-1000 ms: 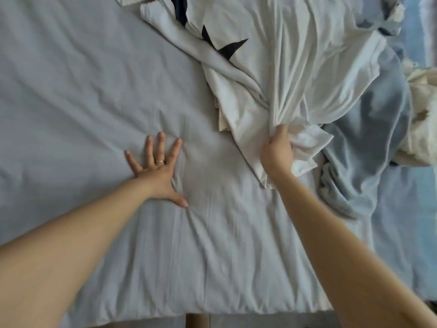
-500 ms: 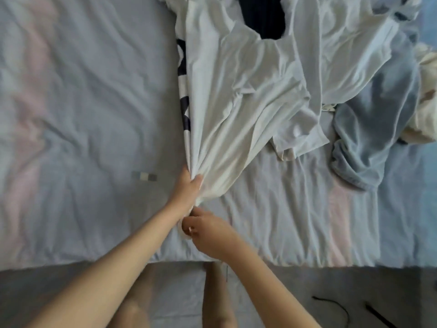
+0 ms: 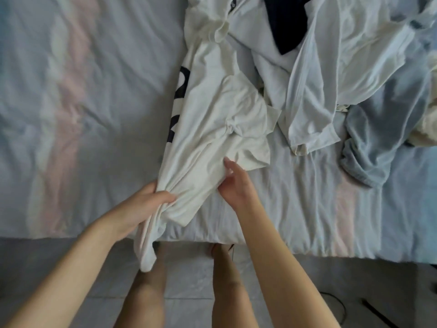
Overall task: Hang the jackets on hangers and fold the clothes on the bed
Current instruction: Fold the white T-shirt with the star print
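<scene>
Head view: the white T-shirt (image 3: pixel 212 119) lies lengthwise on the bed (image 3: pixel 94 114), with its bunched lower end hanging over the near edge. The left hand (image 3: pixel 146 204) grips this bunched end. The right hand (image 3: pixel 236 185) touches the fabric just beside it; whether it pinches cannot be determined. Risk: the shirt's far end meets the pile of white garments (image 3: pixel 331 67), so a pull may drag them along. The black print (image 3: pixel 178 102) at the shirt's left edge is partly folded under and unreadable.
</scene>
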The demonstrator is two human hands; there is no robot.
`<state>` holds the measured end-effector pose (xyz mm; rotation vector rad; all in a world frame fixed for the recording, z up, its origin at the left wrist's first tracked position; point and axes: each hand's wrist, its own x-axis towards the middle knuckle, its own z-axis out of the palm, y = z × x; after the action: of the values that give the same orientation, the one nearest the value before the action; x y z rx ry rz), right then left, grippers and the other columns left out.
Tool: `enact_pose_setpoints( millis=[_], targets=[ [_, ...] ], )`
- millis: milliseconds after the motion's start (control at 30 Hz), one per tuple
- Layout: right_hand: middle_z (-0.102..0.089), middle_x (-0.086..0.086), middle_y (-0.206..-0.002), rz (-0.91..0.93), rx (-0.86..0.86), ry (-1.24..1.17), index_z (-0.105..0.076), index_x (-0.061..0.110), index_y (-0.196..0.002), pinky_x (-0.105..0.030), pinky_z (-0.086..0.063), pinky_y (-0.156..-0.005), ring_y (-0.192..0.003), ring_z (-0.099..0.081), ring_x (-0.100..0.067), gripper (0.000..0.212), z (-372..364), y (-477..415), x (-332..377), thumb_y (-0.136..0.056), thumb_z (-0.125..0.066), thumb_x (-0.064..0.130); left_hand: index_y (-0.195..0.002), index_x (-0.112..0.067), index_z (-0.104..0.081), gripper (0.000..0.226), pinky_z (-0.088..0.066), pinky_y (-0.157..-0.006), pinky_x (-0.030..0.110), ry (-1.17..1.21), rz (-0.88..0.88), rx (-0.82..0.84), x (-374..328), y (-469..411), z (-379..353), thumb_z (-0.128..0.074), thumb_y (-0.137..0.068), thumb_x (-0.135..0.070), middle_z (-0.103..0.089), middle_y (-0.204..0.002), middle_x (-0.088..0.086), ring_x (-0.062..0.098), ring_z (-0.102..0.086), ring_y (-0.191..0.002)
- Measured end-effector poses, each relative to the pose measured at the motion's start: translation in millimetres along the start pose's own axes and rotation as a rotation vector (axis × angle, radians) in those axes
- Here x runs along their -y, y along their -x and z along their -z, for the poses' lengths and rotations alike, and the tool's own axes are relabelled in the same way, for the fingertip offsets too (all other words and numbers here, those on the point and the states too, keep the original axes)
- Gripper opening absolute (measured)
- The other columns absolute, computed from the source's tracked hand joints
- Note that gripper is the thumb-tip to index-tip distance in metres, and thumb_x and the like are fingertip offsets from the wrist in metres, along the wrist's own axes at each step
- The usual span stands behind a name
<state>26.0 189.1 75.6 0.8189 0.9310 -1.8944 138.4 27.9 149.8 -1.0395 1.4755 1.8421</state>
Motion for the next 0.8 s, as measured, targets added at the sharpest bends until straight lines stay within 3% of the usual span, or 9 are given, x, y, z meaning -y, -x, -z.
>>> enact_pose_setpoints(
  millis=[133,200,267,333,433,500,600,700,800],
  targets=[
    [-0.058,-0.016,-0.123,0.162,-0.185,0.097,-0.046,0.000,-0.130,-0.036,-0.050,-0.088,-0.107,-0.057,-0.025,0.049,-29,58,46,-0.082,-0.048,0.005,-0.140,-0.018,-0.035,0.050,-0.036,-0.093,0.023,-0.550,-0.032,-0.144,-36,32,2,-0.054,-0.093,-0.023,-0.046,-0.136,0.002,0.016,-0.047,-0.119],
    [-0.057,-0.021,-0.124,0.280,-0.060,0.239,-0.054,0.007,-0.115,-0.043,-0.046,-0.096,-0.107,-0.056,-0.026,0.033,-56,105,73,-0.082,-0.049,0.005,-0.147,-0.015,-0.022,0.084,-0.024,-0.104,0.022,-0.758,-0.206,-0.212,-63,58,-9,-0.065,-0.082,-0.046,-0.027,-0.146,0.009,0.021,-0.029,-0.135],
    [-0.060,-0.016,-0.109,0.402,0.079,0.376,-0.053,0.013,-0.106,-0.038,-0.048,-0.090,-0.100,-0.058,-0.025,0.023,-97,152,91,-0.090,-0.044,0.000,-0.145,-0.025,-0.021,0.097,-0.020,-0.100,0.014,-0.747,-0.440,-0.125,-101,83,-40,-0.076,-0.069,-0.051,-0.022,-0.141,0.004,0.017,-0.024,-0.136],
    [-0.060,-0.012,-0.092,0.541,0.112,0.561,-0.049,0.011,-0.105,-0.030,-0.050,-0.075,-0.087,-0.060,-0.022,0.017,-141,201,108,-0.089,-0.052,0.009,-0.139,-0.033,-0.025,0.089,-0.028,-0.098,0.017,-0.653,-0.586,-0.061,-145,114,-82,-0.081,-0.070,-0.035,-0.030,-0.134,0.000,0.014,-0.034,-0.129],
    [-0.063,-0.015,-0.082,0.759,0.173,0.741,-0.048,0.010,-0.103,-0.037,-0.052,-0.076,-0.080,-0.065,-0.028,0.023,-190,258,148,-0.083,-0.059,0.015,-0.125,-0.014,-0.045,0.053,-0.043,-0.077,0.021,-0.398,-0.806,-0.218,-203,145,-113,-0.068,-0.077,-0.016,-0.056,-0.102,-0.013,0.016,-0.058,-0.106],
    [-0.060,-0.021,-0.091,0.863,0.211,0.787,-0.047,0.003,-0.105,-0.041,-0.054,-0.079,-0.087,-0.064,-0.033,0.034,-215,291,184,-0.079,-0.064,0.016,-0.107,-0.021,-0.054,0.030,-0.043,-0.069,0.012,-0.351,-0.959,-0.285,-232,174,-111,-0.058,-0.080,-0.011,-0.059,-0.087,-0.019,0.004,-0.061,-0.088],
    [-0.045,-0.030,-0.122,1.030,0.107,0.813,-0.042,-0.005,-0.112,-0.044,-0.058,-0.081,-0.106,-0.059,-0.039,0.064,-247,338,231,-0.067,-0.072,0.029,-0.097,-0.024,-0.058,0.022,-0.041,-0.067,0.010,-0.378,-1.134,-0.304,-277,220,-98,-0.051,-0.081,-0.010,-0.062,-0.089,-0.010,-0.005,-0.056,-0.079],
    [-0.055,-0.023,-0.101,1.138,-0.009,0.744,-0.052,0.003,-0.085,-0.027,-0.057,-0.063,-0.084,-0.066,-0.025,0.020,-263,377,269,-0.077,-0.070,0.009,-0.096,-0.018,-0.061,0.019,-0.041,-0.070,0.010,-0.481,-1.291,-0.468,-325,269,-86,-0.050,-0.082,-0.012,-0.063,-0.088,-0.006,-0.002,-0.055,-0.078],
    [-0.060,-0.021,-0.086,1.157,-0.018,0.713,-0.057,-0.004,-0.087,-0.025,-0.055,-0.060,-0.064,-0.066,-0.016,0.018,-268,406,288,-0.078,-0.069,0.004,-0.089,-0.015,-0.063,0.017,-0.039,-0.063,0.013,-0.644,-1.364,-0.511,-349,309,-86,-0.052,-0.085,-0.003,-0.061,-0.077,-0.011,-0.002,-0.055,-0.069]
  ],
)
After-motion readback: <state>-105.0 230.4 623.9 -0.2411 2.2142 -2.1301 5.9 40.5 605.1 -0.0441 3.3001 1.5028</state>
